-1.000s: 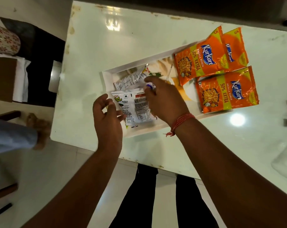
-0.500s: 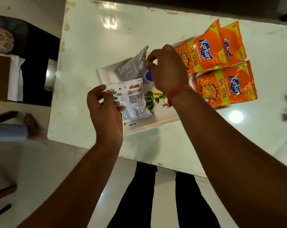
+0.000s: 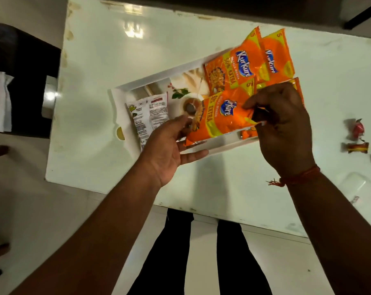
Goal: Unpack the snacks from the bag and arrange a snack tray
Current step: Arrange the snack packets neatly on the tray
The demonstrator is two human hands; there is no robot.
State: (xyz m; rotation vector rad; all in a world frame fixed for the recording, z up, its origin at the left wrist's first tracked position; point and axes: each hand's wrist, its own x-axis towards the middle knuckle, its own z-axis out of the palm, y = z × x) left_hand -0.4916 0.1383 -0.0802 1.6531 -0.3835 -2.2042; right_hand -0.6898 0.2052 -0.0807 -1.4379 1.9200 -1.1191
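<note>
I see my right hand (image 3: 284, 124) pinching an orange Kurkure packet (image 3: 218, 118) over the tray (image 3: 120, 116); my left hand (image 3: 169, 150), fingers spread, touches its near-left corner.

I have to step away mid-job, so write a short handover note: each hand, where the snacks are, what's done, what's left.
Right hand pinches the near orange Kurkure packet, holding it over the white rectangular tray. Left hand is open, fingers spread beside that packet, no grip.
Done: white masala snack packet lies at the tray's left end; two more orange Kurkure packets overlap its far right end.
Left: set the held packet down, then probably add the red wrapped sweets on the white table.
</note>
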